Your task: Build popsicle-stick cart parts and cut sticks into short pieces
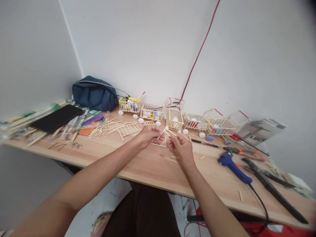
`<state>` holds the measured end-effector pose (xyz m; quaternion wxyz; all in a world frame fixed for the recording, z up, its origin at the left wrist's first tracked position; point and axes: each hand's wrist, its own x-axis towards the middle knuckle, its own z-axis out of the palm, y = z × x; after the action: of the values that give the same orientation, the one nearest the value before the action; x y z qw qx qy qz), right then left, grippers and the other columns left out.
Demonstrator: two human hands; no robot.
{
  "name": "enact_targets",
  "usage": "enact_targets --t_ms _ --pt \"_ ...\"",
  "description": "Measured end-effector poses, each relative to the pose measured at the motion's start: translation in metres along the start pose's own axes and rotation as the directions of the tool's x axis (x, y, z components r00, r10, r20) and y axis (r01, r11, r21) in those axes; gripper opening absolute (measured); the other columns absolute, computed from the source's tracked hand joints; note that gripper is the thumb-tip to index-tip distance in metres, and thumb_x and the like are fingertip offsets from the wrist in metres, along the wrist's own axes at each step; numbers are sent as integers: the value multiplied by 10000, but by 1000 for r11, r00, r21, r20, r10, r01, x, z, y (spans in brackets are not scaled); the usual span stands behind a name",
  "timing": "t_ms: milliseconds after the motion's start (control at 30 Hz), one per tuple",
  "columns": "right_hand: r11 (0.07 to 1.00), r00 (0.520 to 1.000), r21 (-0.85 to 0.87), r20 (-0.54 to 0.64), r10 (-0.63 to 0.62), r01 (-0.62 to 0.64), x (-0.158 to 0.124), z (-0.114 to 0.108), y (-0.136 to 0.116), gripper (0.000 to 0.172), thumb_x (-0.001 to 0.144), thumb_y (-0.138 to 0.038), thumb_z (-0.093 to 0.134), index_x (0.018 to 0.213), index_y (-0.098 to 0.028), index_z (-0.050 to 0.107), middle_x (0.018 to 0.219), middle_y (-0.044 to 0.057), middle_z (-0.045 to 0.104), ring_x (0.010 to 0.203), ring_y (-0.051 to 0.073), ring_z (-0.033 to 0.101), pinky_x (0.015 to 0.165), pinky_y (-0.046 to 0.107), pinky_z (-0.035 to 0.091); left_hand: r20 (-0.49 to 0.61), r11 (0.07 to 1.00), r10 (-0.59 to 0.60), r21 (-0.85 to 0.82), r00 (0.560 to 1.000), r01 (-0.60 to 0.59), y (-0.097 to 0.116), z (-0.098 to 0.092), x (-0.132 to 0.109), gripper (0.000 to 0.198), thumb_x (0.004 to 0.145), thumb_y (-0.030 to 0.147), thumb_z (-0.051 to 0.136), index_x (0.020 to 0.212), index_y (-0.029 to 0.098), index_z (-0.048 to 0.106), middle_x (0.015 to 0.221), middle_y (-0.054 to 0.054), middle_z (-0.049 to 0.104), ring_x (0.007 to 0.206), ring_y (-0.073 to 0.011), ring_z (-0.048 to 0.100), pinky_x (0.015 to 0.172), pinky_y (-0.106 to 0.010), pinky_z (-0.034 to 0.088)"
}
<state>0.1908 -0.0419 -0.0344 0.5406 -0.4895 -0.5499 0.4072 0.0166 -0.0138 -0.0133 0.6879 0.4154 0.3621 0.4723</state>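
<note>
Wooden desk: your left hand pinches a frame; right hand, at 3 o'clock, grips a stick. Joining, seemingly; align carefully.

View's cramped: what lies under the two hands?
A flat stick frame sits beneath the left hand and right hand, both pinching sticks; they hide its far edge.

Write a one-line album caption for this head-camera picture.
Left hand and right hand pinch thin sticks above a wooden table, facing a row of little stick carts, blue glue gun alongside.
</note>
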Motion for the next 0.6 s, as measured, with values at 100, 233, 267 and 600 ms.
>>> enact_targets --t_ms 100,233,267,600 --pt "1000 1000 -17 -1 -17 17 -1 0 -3 434 768 -589 651 714 -159 651 668 60 700 528 123 582 500 230 454 -9 1000 10 17 1000 -10 1 1 0 172 730 99 766 776 78 601 692 -66 691 554 -110 649 558 -242 584" --pt "1000 1000 -17 -2 -23 23 -1 -1 -4 445 780 -600 633 722 -160 658 681 58 701 532 121 580 513 232 459 -19 999 25 41 1000 -24 0 1 0 179 729 104 766 777 82 595 689 -62 687 554 -111 646 554 -246 582" --pt "1000 1000 -16 -3 -25 25 -1 -2 -3 449 783 -605 627 730 -160 661 683 57 701 532 121 579 516 234 460 -19 999 28 46 999 -27 0 1 0 188 723 110 773 774 83 595 689 -62 686 555 -111 645 555 -247 582" --pt "1000 1000 -11 9 -7 7 1 -3 0 500 769 -666 596 747 -170 651 687 62 709 534 136 595 504 242 449 -16 998 28 58 999 -27 2 2 -1 200 704 118 790 758 84 600 691 -68 690 550 -117 642 548 -258 579"
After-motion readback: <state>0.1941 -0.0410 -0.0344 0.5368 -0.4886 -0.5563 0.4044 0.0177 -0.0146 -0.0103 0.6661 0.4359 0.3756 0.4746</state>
